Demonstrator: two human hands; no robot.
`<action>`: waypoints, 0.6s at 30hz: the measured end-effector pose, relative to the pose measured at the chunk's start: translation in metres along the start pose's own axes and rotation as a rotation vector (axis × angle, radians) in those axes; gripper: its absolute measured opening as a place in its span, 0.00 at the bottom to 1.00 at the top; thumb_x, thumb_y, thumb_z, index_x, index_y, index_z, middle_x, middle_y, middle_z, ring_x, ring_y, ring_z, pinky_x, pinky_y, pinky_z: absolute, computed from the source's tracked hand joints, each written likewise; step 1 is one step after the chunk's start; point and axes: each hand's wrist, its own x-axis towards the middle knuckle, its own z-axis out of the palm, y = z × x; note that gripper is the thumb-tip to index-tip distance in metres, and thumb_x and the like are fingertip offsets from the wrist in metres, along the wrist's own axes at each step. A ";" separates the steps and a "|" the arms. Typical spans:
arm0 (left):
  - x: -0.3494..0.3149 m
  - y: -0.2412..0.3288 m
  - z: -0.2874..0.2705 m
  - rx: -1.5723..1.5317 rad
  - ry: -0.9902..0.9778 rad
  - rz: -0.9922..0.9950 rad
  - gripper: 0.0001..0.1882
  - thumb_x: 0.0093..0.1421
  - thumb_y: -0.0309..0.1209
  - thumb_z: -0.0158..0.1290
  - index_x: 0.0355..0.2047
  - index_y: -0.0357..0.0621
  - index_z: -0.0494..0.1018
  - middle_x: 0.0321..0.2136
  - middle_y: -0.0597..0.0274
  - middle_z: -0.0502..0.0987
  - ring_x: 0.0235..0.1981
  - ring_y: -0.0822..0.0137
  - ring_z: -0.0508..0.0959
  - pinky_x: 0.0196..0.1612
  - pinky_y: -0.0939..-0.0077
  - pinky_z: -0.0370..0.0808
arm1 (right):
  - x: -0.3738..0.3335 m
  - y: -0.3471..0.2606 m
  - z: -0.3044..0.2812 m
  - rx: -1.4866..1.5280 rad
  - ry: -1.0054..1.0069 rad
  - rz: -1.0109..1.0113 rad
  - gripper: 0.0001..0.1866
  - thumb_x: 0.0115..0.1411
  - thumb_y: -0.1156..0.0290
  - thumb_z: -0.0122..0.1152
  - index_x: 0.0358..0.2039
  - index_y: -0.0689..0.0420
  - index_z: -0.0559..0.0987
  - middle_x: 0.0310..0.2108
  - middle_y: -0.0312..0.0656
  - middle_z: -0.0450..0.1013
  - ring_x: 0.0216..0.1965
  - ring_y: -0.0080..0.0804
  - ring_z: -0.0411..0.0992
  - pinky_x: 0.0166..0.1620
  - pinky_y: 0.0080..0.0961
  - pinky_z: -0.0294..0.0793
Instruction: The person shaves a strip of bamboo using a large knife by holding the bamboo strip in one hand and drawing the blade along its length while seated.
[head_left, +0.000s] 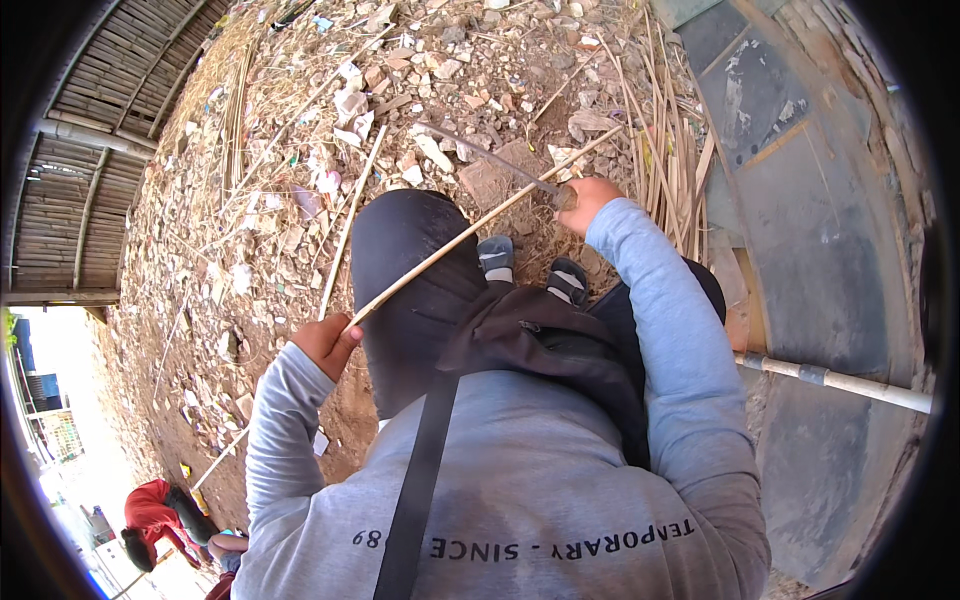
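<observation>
My left hand (326,345) is closed round the near end of a long, thin bamboo strip (450,247). The strip slants up to the right across my dark-trousered left knee. In my right hand (588,203) is the handle of a long-bladed knife (490,157), its grey blade pointing away to the upper left. Near the handle the blade crosses the strip and seems to lie against it. My right fingers are partly hidden round the handle.
Cut bamboo strips (675,160) lie in a pile beyond my right hand; another stick (350,225) lies left of my knee. Rubble (420,75) covers the ground. Grey panels (810,270) and a pale pole (850,384) stand right. A person in red (150,505) bends at lower left.
</observation>
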 end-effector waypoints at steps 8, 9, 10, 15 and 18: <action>0.007 0.001 0.008 -0.017 0.013 0.002 0.23 0.65 0.46 0.47 0.27 0.36 0.68 0.19 0.42 0.72 0.24 0.40 0.73 0.29 0.55 0.68 | 0.023 0.039 0.006 0.094 -0.022 0.058 0.22 0.46 0.58 0.65 0.40 0.56 0.81 0.38 0.51 0.78 0.42 0.46 0.76 0.50 0.34 0.74; 0.006 -0.001 0.008 0.021 0.008 -0.026 0.23 0.66 0.47 0.47 0.28 0.36 0.71 0.18 0.47 0.71 0.21 0.52 0.73 0.30 0.61 0.69 | 0.021 0.034 0.006 0.049 0.049 0.043 0.20 0.46 0.58 0.66 0.38 0.56 0.81 0.35 0.50 0.78 0.40 0.46 0.76 0.47 0.35 0.75; 0.004 -0.003 0.009 0.016 0.015 -0.029 0.23 0.66 0.47 0.47 0.28 0.36 0.71 0.18 0.47 0.71 0.21 0.52 0.73 0.30 0.61 0.69 | 0.012 0.019 0.005 0.004 0.115 0.029 0.18 0.46 0.59 0.67 0.36 0.55 0.81 0.33 0.50 0.78 0.38 0.46 0.76 0.45 0.36 0.75; 0.003 -0.008 0.009 -0.156 -0.041 -0.048 0.25 0.66 0.50 0.45 0.28 0.36 0.71 0.18 0.54 0.70 0.22 0.62 0.71 0.30 0.66 0.68 | -0.001 -0.010 0.009 -0.076 -0.008 -0.049 0.19 0.46 0.57 0.67 0.36 0.55 0.80 0.32 0.48 0.78 0.38 0.46 0.76 0.45 0.37 0.75; 0.006 -0.007 0.004 -0.259 -0.086 -0.066 0.25 0.67 0.50 0.44 0.30 0.36 0.72 0.19 0.59 0.69 0.24 0.66 0.69 0.32 0.69 0.68 | 0.018 0.029 0.005 0.031 0.105 0.093 0.19 0.46 0.58 0.68 0.36 0.55 0.80 0.32 0.49 0.78 0.38 0.46 0.76 0.45 0.36 0.75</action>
